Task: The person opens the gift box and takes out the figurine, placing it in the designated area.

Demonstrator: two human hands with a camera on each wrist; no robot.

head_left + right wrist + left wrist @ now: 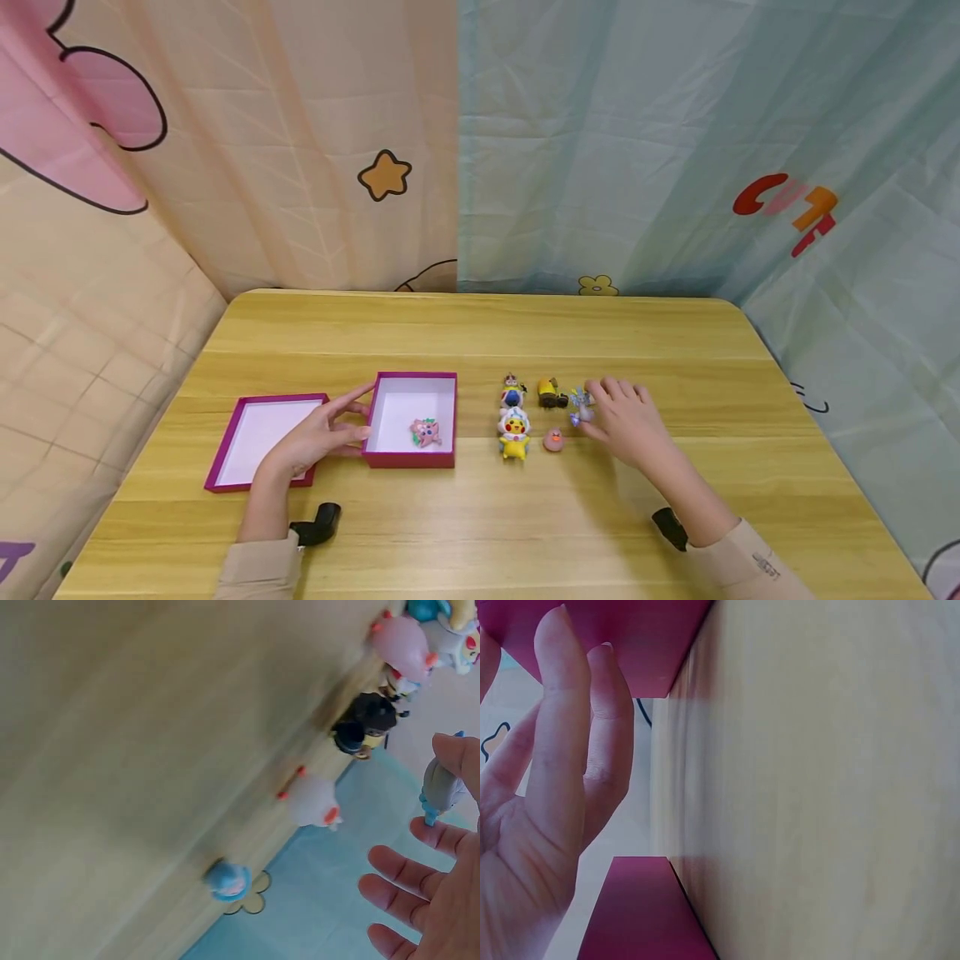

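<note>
My left hand (318, 437) rests its extended fingers (561, 697) against the left outer wall of a magenta box (411, 460) with a white inside. In the box lies a pink figurine (426, 432) with green parts. My right hand (628, 423) pinches a small grey figurine (441, 784) with blue parts between thumb and index finger, its other fingers spread. Left of that hand are a pink duck (553, 440), a yellow and black figurine (549, 393), a yellow figurine in a white hood (514, 433) and a white and blue one (512, 393).
The magenta box lid (262, 433) lies inside up at the left, partly behind my left hand. In the right wrist view, a white figurine with red feet (311, 801) and a blue figurine (229, 880) stand on the wooden table (480, 533). Curtains (585, 150) hang behind the table.
</note>
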